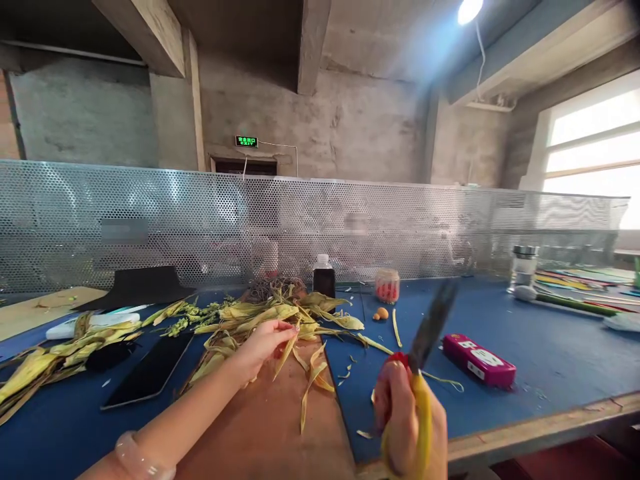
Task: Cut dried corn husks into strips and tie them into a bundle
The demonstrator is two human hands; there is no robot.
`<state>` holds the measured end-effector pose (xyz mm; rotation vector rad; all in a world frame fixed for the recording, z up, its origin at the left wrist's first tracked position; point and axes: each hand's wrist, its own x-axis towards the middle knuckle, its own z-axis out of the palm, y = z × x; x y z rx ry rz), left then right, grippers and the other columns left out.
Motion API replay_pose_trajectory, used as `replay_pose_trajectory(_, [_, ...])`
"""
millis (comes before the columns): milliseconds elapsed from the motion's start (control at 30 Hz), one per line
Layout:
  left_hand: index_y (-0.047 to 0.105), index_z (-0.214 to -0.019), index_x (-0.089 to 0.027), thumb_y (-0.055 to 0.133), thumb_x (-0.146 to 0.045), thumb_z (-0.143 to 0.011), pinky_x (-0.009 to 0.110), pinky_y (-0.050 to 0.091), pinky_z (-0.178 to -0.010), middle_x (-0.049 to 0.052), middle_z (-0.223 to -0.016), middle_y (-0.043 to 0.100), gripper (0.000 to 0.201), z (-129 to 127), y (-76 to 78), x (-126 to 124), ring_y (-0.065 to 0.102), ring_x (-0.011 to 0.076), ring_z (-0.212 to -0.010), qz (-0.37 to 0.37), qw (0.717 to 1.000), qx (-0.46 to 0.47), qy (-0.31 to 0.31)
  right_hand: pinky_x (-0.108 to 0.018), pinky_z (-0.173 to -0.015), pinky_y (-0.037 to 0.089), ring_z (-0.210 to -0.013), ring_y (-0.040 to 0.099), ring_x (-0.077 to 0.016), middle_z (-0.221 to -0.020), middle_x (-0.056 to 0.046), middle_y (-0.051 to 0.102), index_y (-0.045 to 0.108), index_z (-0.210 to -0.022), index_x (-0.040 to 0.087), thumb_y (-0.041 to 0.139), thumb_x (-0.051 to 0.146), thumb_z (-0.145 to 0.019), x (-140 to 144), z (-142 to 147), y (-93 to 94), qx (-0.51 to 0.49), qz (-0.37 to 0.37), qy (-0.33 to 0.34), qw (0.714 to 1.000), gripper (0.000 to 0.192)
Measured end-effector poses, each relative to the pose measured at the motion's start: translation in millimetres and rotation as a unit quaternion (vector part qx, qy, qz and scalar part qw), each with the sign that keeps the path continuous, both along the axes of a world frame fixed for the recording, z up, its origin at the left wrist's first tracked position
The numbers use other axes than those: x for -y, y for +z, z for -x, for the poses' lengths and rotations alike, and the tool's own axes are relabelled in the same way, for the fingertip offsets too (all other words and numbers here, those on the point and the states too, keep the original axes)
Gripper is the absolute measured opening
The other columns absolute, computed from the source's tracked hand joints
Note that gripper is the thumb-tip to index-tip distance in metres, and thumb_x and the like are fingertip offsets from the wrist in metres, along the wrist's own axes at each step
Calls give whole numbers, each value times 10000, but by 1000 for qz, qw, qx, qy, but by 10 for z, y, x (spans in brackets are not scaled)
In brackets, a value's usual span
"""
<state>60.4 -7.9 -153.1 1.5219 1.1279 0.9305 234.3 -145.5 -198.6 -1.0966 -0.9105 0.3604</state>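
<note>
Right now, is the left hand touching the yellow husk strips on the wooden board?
Touching. In the head view, the left hand has its fingers closed on a husk strip; the right hand holds the scissors apart.

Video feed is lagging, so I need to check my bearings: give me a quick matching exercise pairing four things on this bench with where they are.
Things:
1. yellow-handled scissors
2. pink rectangular case
3. black flat phone
4. dark bottle with white cap

Places:
A. lying on the blue mat, right of the scissors
B. standing by the perforated metal screen
C. held in the right hand
D. lying flat, left of the left hand that touches the dried yellow husk strips

Pairs: 1-C, 2-A, 3-D, 4-B
</note>
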Motion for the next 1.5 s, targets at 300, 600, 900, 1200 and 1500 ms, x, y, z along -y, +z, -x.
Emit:
replay_pose_trajectory(300, [483, -1260, -204, 496, -320, -813, 258, 412, -598, 14, -795, 578, 463, -7, -95, 30, 554, 150, -668, -162, 982, -83, -45, -314, -600, 430, -799, 658, -288, -875, -171, 695, 668, -866, 132, 524, 471, -809, -618, -1222, 324, 492, 412, -179, 746, 373])
replay_pose_trajectory(600, [647, -992, -200, 436, -297, -845, 323, 436, -829, 64, -1003, 560, 274, -135, -165, 240, 581, 188, -854, -321, 904, -237, -154, -374, -849, 423, -966, 630, -308, -973, -258, 672, 698, -926, 16, 470, 147, -848, -729, -1262, 374, 596, 376, -117, 700, 274])
replay_pose_trajectory(900, [627, -968, -210, 637, -338, -729, 325, 416, -854, 54, -1025, 575, 271, -47, -235, 184, 557, 225, -957, -349, 860, -292, -229, -289, -933, 413, -1043, 594, -190, -1079, -120, 668, 671, -1051, 133, 365, 204, -928, -696, -472, 69, 622, 188, 118, 751, 338])
replay_pose_trajectory(1200, [594, -830, -196, 555, -349, -787, 300, 409, -756, 39, -933, 574, 164, -48, -312, 132, 557, 201, -844, -363, 853, -308, -212, -323, -994, 406, -1186, 513, -210, -1199, -92, 616, 591, -1196, 174, 373, 340, -953, -72, -406, 42, 634, 143, 176, 740, 367])
replay_pose_trajectory(1500, [617, -866, -194, 489, -363, -823, 306, 396, -737, 54, -949, 582, 216, -64, -323, 129, 555, 201, -803, -358, 860, -303, -199, -308, -637, 495, -709, 632, -206, -768, -71, 654, 660, -813, 202, 443, 235, -883, 531, -722, 264, 714, 200, 49, 669, 231])
